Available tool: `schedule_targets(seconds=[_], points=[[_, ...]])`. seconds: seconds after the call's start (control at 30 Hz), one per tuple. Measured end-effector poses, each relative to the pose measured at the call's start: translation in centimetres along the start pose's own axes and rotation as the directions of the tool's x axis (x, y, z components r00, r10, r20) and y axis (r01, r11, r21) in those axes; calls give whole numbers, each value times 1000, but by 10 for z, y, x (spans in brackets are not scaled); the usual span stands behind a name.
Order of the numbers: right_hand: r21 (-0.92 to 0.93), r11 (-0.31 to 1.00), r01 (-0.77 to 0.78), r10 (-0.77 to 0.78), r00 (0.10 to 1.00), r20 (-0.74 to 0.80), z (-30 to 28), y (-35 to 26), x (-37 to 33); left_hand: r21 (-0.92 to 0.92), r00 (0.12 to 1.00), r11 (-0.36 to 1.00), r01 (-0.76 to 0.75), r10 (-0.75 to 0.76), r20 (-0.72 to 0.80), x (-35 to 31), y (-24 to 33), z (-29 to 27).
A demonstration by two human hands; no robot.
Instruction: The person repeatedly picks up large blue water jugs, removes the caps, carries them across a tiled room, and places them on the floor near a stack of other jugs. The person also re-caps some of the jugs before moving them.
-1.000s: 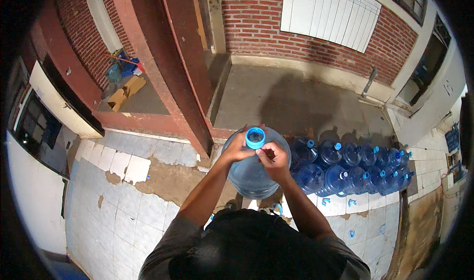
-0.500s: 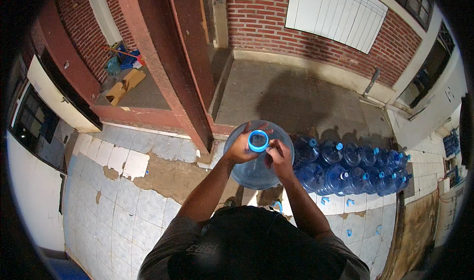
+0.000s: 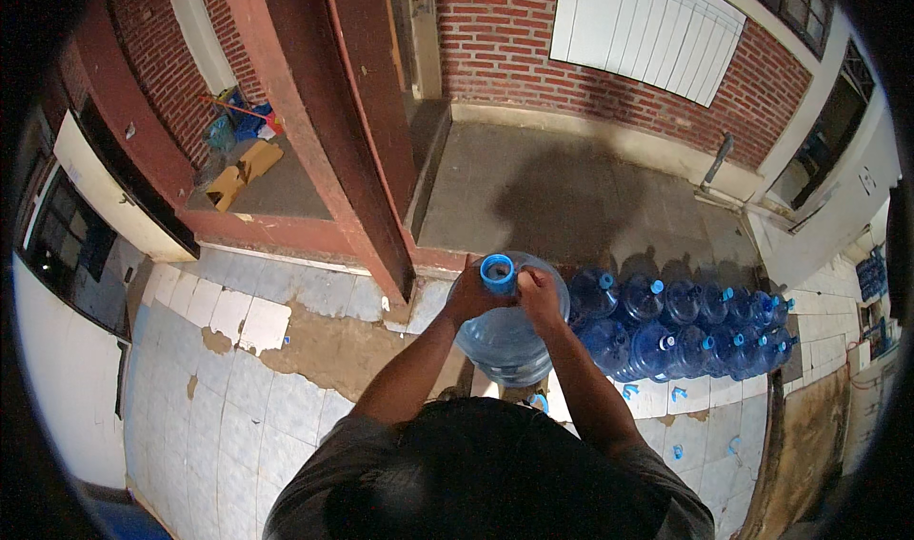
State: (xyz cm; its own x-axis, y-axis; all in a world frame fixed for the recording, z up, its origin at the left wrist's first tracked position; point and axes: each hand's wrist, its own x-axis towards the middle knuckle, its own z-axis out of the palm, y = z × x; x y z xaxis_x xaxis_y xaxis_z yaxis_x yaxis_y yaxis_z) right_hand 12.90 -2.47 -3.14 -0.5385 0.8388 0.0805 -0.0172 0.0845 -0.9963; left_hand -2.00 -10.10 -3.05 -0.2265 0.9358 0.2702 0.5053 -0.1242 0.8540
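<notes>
A large clear-blue water jug [image 3: 509, 345] is in front of me, tilted so its bottom is closer to my body than its neck. A bright blue ring-shaped cap [image 3: 496, 272] circles the neck, with a dark centre. My left hand [image 3: 468, 297] is wrapped about the neck from the left, its fingertips hidden behind the jug. On the other side my right hand [image 3: 539, 295] has curled fingers pressed against the right edge of the blue cap. What the right fingertips pinch is partly hidden.
Two rows of blue water jugs [image 3: 652, 350] stand at right. Torn blue cap pieces [image 3: 678, 394] lie on the tiles before them. A red-brown pillar [image 3: 319, 150] rises ahead on the left; beyond it lie cardboard [image 3: 243, 175] and cleaning things. Floor tiles are broken beside the jug [image 3: 328, 350].
The jug has tipped, its bottom swinging nearer me. My left hand's fingers, spread beside the neck before, have turned out of sight. My right hand stays at the cap's right edge.
</notes>
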Motion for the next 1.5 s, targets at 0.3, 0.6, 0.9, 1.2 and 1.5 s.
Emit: schedule_targets(seconds=[0.3,0.6,0.9,1.2,1.5], points=[[-460,828,321,-370,929,-17,-8,-33,-42,258,937,926,-275,319,-146,13,7,3],[-790,464,402,-440,878,188,1,-34,-54,388,974,896,-215,225,20,28,-12,18],[-506,771,386,-470,882,-43,15,-55,-29,430,978,879,-208,194,77,8,-14,70],[713,692,-115,385,894,-229,-92,-29,30,466,984,878,-111,30,178,-36,2,69],[463,786,-409,465,885,-7,-54,-28,-21,359,958,912,-198,102,269,-6,-9,-5]])
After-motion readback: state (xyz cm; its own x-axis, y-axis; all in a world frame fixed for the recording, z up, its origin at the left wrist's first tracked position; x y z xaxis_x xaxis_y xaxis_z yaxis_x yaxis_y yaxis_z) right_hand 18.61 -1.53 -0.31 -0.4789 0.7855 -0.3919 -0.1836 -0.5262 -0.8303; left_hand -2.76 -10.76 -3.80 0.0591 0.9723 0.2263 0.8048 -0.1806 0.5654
